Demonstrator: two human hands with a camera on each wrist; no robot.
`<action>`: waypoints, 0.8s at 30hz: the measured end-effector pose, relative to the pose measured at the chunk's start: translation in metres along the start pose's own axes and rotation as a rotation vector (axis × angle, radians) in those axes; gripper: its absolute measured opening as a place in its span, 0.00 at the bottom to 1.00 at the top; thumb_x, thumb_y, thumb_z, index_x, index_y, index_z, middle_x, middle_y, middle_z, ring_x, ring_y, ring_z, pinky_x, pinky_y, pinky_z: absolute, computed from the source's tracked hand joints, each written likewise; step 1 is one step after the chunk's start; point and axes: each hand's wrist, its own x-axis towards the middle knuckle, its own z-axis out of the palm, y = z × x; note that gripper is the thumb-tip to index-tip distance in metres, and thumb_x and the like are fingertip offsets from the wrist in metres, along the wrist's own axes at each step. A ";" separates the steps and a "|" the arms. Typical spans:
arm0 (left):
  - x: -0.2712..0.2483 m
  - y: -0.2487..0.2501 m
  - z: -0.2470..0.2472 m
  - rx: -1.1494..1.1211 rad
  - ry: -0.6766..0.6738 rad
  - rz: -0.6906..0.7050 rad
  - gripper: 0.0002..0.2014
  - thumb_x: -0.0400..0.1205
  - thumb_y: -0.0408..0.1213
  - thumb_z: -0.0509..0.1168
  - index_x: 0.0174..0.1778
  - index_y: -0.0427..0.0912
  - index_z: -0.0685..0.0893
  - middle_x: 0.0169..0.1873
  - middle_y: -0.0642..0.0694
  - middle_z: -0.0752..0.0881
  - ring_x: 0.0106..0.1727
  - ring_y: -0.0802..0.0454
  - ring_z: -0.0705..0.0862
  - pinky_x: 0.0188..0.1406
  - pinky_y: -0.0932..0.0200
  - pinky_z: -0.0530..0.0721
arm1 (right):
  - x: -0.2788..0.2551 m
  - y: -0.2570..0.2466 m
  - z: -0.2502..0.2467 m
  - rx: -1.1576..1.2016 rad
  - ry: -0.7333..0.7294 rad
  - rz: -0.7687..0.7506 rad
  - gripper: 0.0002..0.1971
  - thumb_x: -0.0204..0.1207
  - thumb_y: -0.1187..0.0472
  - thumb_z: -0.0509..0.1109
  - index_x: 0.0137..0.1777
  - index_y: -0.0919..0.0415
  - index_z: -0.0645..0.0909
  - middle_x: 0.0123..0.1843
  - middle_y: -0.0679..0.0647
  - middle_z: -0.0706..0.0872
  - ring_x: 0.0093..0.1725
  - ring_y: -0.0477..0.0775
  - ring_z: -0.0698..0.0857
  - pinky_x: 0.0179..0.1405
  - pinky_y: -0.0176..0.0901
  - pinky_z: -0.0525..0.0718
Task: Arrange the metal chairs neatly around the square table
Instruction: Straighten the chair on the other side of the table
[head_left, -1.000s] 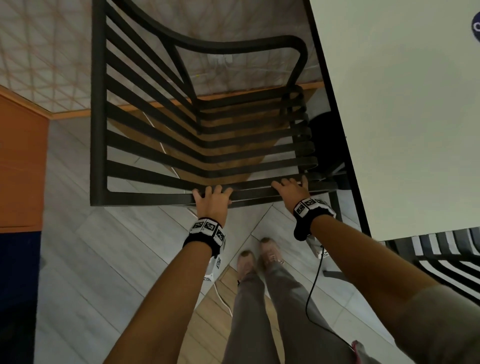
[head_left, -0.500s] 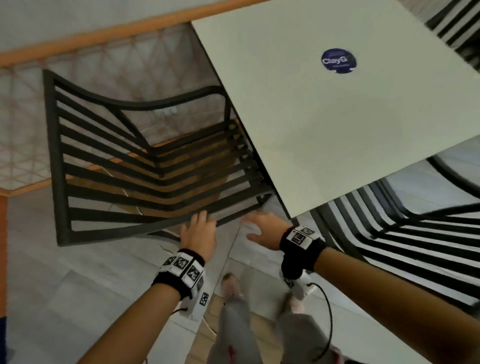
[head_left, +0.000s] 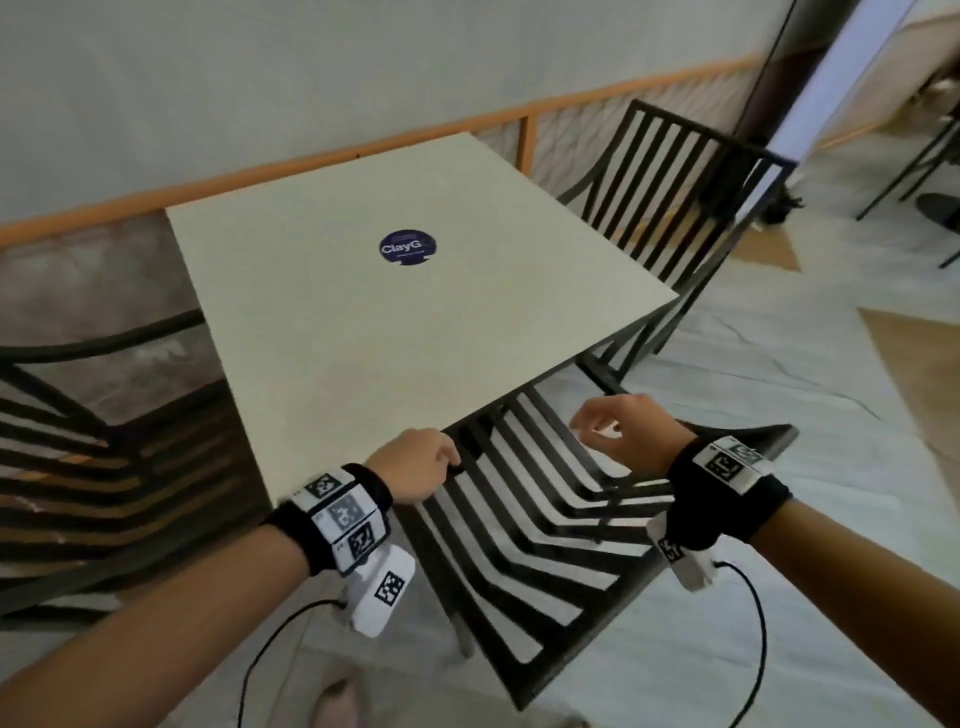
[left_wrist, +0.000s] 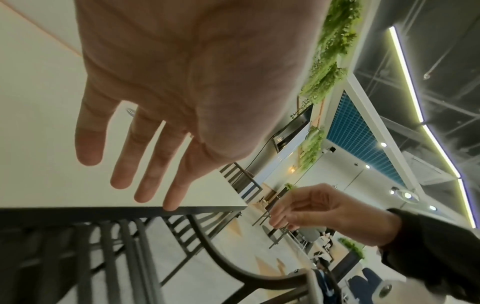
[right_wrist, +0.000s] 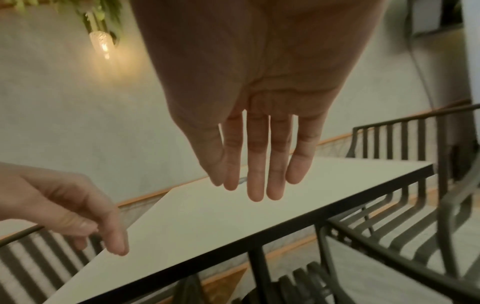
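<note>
Both hands hang free above the near chair (head_left: 524, 525), and neither one holds anything. The left hand (head_left: 415, 467) has a relaxed, loose grip; in the left wrist view its fingers (left_wrist: 145, 164) are straight and spread, over the near corner of the worktop (head_left: 395, 322). The right hand (head_left: 628, 431) is over the seat slats, its grip also wide, with the fingers (right_wrist: 257, 164) straight and close together.

The near chair stands at the near right side of the worktop, with its seat partly under the edge. It looks turned a little, not square to that edge. A second chair (head_left: 670, 197) stands at the far right side, and a third chair (head_left: 78, 457) at the left.

I judge that the step in hand is to take the near chair and straighten it. To do this well, both hands should hold the top rail or the two armrests, well apart, so the chair turns under control. Then it should be rotated until its back is parallel to the edge and pushed in evenly. A metal chair is heavy and may scrape the floor or strike the worktop frame, so a slow push is better.
</note>
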 end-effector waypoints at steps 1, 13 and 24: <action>0.014 0.030 0.000 -0.019 -0.013 0.016 0.19 0.86 0.31 0.50 0.63 0.43 0.84 0.56 0.42 0.86 0.51 0.41 0.87 0.51 0.51 0.83 | -0.004 0.022 -0.020 0.000 0.022 0.004 0.07 0.76 0.59 0.70 0.51 0.55 0.87 0.42 0.46 0.87 0.43 0.46 0.84 0.42 0.27 0.77; 0.184 0.289 0.026 -0.071 0.077 0.127 0.15 0.84 0.34 0.58 0.62 0.38 0.84 0.63 0.38 0.85 0.64 0.40 0.83 0.65 0.52 0.81 | 0.048 0.229 -0.174 -0.086 0.018 0.107 0.10 0.76 0.60 0.69 0.55 0.60 0.86 0.51 0.58 0.91 0.52 0.58 0.87 0.55 0.47 0.82; 0.407 0.369 0.037 -0.317 0.110 -0.083 0.20 0.82 0.30 0.60 0.71 0.39 0.74 0.66 0.36 0.81 0.65 0.38 0.81 0.64 0.49 0.80 | 0.219 0.395 -0.241 -0.272 -0.159 0.149 0.10 0.75 0.56 0.65 0.54 0.50 0.83 0.56 0.52 0.88 0.56 0.58 0.85 0.56 0.46 0.80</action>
